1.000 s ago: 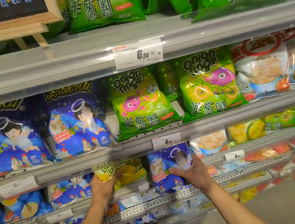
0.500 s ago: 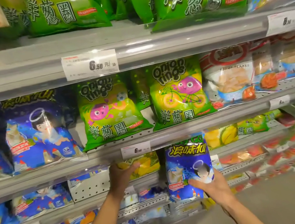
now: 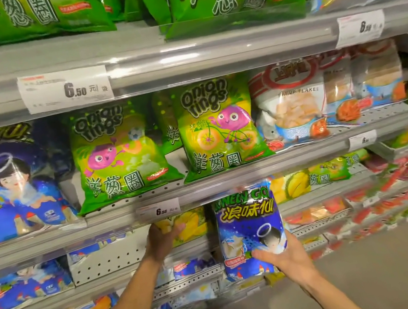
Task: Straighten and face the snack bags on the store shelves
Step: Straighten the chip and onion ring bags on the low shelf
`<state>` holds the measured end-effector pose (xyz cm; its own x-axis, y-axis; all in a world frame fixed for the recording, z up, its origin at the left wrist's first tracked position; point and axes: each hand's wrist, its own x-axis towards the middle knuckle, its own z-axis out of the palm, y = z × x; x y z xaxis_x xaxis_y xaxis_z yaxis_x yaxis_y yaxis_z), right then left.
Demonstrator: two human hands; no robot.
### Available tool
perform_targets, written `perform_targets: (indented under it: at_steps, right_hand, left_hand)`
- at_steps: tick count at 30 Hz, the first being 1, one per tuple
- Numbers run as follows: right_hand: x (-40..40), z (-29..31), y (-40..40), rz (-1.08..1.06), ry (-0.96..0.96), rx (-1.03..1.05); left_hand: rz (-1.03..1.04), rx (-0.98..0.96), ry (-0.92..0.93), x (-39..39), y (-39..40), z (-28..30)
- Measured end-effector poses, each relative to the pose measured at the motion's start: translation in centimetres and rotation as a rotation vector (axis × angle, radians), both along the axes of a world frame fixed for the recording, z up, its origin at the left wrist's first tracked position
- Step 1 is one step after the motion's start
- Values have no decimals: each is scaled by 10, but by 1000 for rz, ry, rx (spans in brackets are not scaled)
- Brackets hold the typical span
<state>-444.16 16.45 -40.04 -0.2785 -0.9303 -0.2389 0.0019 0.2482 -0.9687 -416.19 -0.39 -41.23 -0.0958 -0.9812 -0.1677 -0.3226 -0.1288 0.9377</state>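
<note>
The right hand (image 3: 283,256) holds a blue snack bag (image 3: 249,230) by its lower right corner, with the thumb across the front and the fingers tucked behind. The bag stands upright, long way up and down, and its front faces out. Its top has yellow letters, and a small cartoon figure with a ring over the head sits near the bottom. The bag is shiny and puffy, like a soft pillow, with a flat sealed edge at the top. It hangs in the air just in front of the third shelf (image 3: 321,195), with its top touching or almost touching the grey shelf rail above.

The left hand (image 3: 162,239) reaches under that rail and grips a yellow bag (image 3: 192,224) on the third shelf, with the thumb on the front. That bag is shiny too, and most of it is hidden.

Above, two green onion ring bags (image 3: 118,153) lean back, fronts out. A white price tag (image 3: 64,89) sits on the smooth grey rail higher up.
</note>
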Motion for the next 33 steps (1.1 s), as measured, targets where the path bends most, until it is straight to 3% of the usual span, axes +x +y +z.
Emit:
perform_targets:
  at_steps: [3,8,12,15,18,27,33]
  right_hand:
    - [15,3,0,8,7,7]
    - [67,8,-4,47,-1,31]
    - [125,6,-10,116,-10,49]
    - [169,3,-23,159,43,35]
    - [211,7,-40,188,87,39]
    - [286,23,-122,100,129,-18]
    - [304,3,-141,156,47,-45]
  left_hand:
    - [11,45,9,7,4,1]
    - [21,-27,-208,49,29,4]
    - [167,-240,-450,112,58,0]
    - [88,-344,-739,160,74,-9]
    - [15,-311,-921,195,81,-14]
    - [-131,-204,-1038,224,82,-25]
    - [-166,-292,-1011,234,83,-25]
